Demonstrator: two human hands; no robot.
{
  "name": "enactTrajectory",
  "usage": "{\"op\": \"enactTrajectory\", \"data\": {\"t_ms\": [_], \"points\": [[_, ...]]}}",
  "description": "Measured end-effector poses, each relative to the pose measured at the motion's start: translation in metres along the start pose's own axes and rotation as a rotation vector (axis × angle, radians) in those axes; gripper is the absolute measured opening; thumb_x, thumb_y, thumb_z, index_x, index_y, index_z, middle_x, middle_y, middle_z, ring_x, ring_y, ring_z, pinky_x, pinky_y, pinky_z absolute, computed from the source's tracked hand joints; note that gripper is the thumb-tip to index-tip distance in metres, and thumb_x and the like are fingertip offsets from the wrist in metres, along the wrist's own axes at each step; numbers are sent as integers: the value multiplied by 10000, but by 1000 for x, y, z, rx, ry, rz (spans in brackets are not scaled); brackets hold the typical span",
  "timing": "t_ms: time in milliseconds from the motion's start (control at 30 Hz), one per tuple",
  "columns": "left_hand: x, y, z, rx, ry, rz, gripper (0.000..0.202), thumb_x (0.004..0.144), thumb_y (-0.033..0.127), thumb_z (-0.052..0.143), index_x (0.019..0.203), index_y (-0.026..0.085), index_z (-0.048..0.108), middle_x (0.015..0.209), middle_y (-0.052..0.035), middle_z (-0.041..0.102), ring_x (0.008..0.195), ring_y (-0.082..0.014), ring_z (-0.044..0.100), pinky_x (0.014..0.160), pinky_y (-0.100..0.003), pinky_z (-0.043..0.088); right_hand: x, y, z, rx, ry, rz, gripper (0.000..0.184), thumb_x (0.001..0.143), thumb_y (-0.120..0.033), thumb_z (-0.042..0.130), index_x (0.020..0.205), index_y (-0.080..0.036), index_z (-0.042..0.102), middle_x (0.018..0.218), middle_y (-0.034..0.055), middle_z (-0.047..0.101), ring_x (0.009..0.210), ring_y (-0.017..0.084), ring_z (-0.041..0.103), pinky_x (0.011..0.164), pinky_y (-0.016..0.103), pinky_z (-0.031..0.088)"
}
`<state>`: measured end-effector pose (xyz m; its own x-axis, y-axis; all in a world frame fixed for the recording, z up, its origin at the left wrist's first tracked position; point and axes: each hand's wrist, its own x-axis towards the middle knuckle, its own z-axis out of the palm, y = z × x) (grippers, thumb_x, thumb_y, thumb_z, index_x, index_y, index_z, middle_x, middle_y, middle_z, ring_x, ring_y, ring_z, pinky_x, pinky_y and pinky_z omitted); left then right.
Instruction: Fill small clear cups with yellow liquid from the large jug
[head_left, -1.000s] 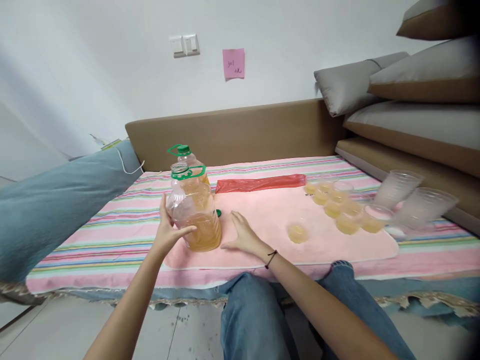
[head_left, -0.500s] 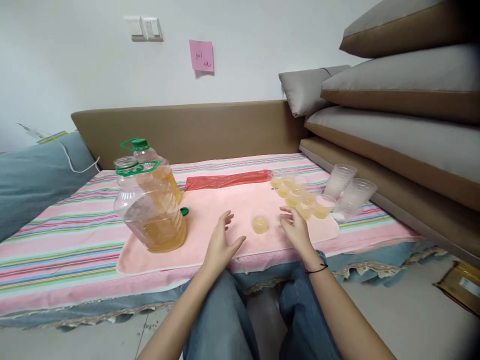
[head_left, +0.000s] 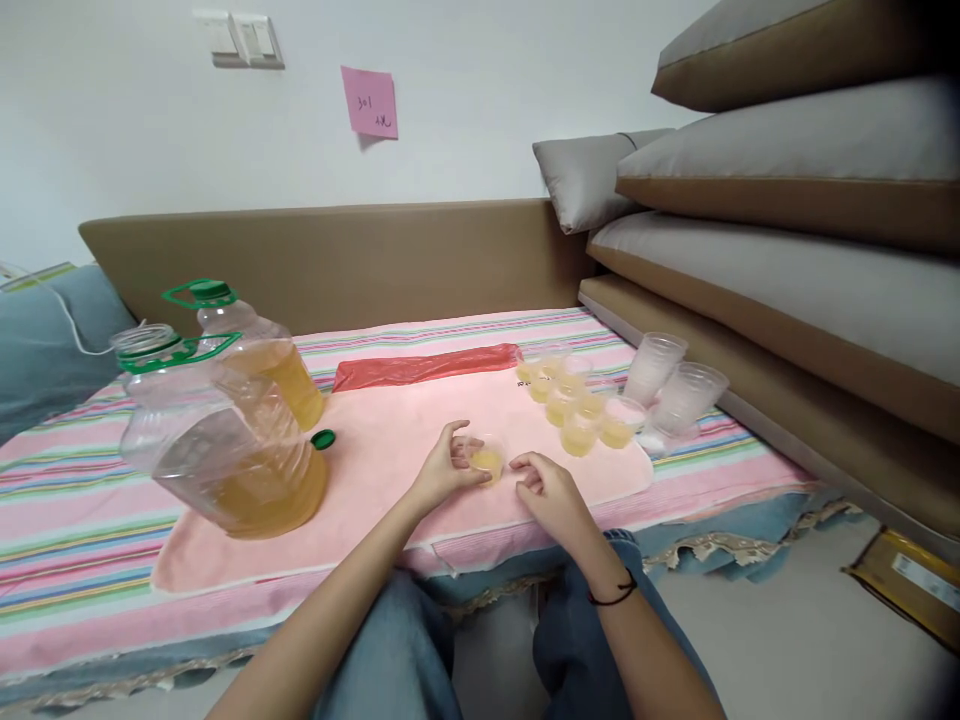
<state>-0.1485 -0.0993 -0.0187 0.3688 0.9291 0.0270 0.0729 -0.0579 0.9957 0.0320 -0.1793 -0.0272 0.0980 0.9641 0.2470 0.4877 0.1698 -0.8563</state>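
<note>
The left hand (head_left: pixel 444 468) curls its fingers around a small clear plastic cup (head_left: pixel 486 462) that stands on the pink towel (head_left: pixel 390 440), thumb and fingertips touching its near side. The right hand (head_left: pixel 551 492) rests just beside the cup on the other side, fingers loosely bent and holding nothing; whether it touches the cup cannot be told. The cup holds a shallow layer of yellow liquid.

To judge by how things lie, the pouring is well along: a cluster of filled cups (head_left: pixel 570 405) sits toward the far right of the towel, each with the same yellow liquid, and this single cup stands apart from them, near the person. Two stacks of empty cups (head_left: pixel 671 385) lie tilted beyond the cluster, so more cups look unfilled.

Left of the hands stands a large clear plastic jug (head_left: pixel 225 440), open at the neck with a green handle ring, roughly a third full of amber liquid. Its green cap (head_left: pixel 323 438) lies on the towel beside it. A second jug (head_left: pixel 255 350) behind it is capped.

The towel is soft and matte over a striped sheet (head_left: pixel 67 520) in pink, green and blue. A crumpled, glossy red plastic bag (head_left: pixel 427 365) lies along the towel's far edge. Padded brown and grey cushions (head_left: pixel 787 200) stack up at the right.
</note>
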Motion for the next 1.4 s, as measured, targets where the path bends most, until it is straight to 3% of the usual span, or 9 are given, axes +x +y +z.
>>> {"op": "enactTrajectory", "data": {"t_ms": [167, 367, 567, 733, 900, 1133, 1400], "points": [[27, 11, -6, -32, 15, -8, 795, 450, 227, 893, 1126, 203, 476, 1022, -80, 685, 862, -195, 681, 785, -371, 537, 0, -3, 3, 21, -24, 23, 298, 705, -70, 473, 951, -172, 607, 917, 25, 629, 698, 154, 564, 678, 281, 460], [88, 20, -4, -16, 187, 43, 761, 459, 259, 910, 1089, 202, 487, 1110, -113, 678, 816, -177, 671, 770, -380, 550, -1, -6, 9, 39, -47, 51, 299, 729, -45, 492, 982, -161, 604, 955, 40, 622, 719, 154, 573, 654, 268, 462], [161, 11, 12, 50, 350, 90, 768, 463, 177, 910, 1111, 198, 498, 1128, -109, 656, 864, -196, 663, 777, -366, 535, 0, -16, 12, 61, -125, 122, 308, 759, -9, 519, 1014, -155, 610, 920, 46, 616, 765, 175, 592, 670, 270, 475], [201, -3, 26, 135, 420, 87, 780, 487, 145, 897, 1146, 190, 484, 1076, -97, 653, 873, -203, 643, 802, -366, 511, 2, -19, 13, 51, -122, 166, 318, 763, 20, 536, 1014, -157, 617, 988, 49, 622, 833, 199, 596, 722, 304, 471], [216, -14, 32, 216, 460, 124, 784, 533, 229, 880, 1187, 211, 448, 1101, -87, 623, 897, -212, 626, 820, -372, 489, 4, -21, 10, 38, -157, 202, 332, 771, 16, 544, 1051, -147, 617, 995, 65, 620, 847, 211, 599, 742, 325, 464], [215, -19, 39, 276, 476, 129, 742, 592, 323, 848, 1197, 228, 429, 1103, -80, 602, 941, -223, 616, 842, -391, 485, 4, -26, 10, 31, -166, 221, 342, 762, 25, 553, 1052, -141, 625, 956, 74, 621, 842, 223, 602, 709, 314, 444], [214, -12, 40, 317, 483, 73, 669, 651, 276, 810, 1191, 215, 420, 1139, -100, 595, 978, -238, 619, 864, -401, 490, 6, -25, 10, 94, -112, 192, 326, 760, 35, 544, 1016, -148, 631, 969, 50, 629, 798, 182, 594, 710, 282, 441]]}}
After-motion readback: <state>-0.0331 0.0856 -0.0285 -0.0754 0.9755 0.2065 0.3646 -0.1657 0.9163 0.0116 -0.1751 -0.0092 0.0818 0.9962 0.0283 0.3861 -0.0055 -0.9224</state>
